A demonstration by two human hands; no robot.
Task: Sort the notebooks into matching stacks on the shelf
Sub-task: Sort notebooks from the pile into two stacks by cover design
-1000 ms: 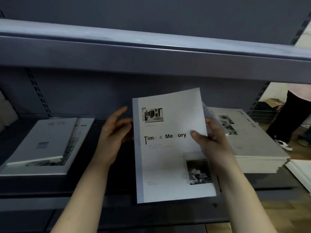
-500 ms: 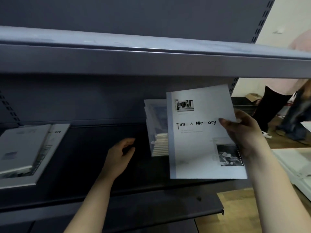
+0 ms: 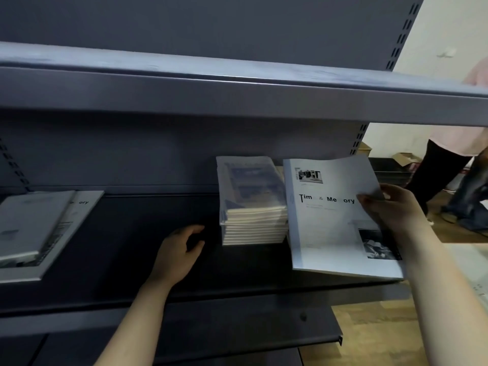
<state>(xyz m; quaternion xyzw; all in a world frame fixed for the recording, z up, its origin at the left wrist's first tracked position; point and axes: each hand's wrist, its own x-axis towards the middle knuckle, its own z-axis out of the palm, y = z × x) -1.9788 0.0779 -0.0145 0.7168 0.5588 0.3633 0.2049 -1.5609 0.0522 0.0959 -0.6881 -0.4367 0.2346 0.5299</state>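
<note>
My right fingers (image 3: 369,201) pinch only the edge of the Time & Memory notebook (image 3: 332,228), tilted near the shelf (image 3: 118,249) front just right of the stack (image 3: 253,207), while my left fingers (image 3: 194,229) are loose and hold nothing, so this floppy cover could slip and drop off.

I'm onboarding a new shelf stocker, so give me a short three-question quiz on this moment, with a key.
1. True or false: the left hand holds the white "Time & Memory" notebook.
2. In view, the tall wrapped stack of white notebooks stands: A) left of that notebook, B) right of it, C) on the upper shelf.
3. Fill in: the right hand grips the notebook's ____ edge.
Key: 1 false, it holds nothing; 2 A; 3 right.
</note>
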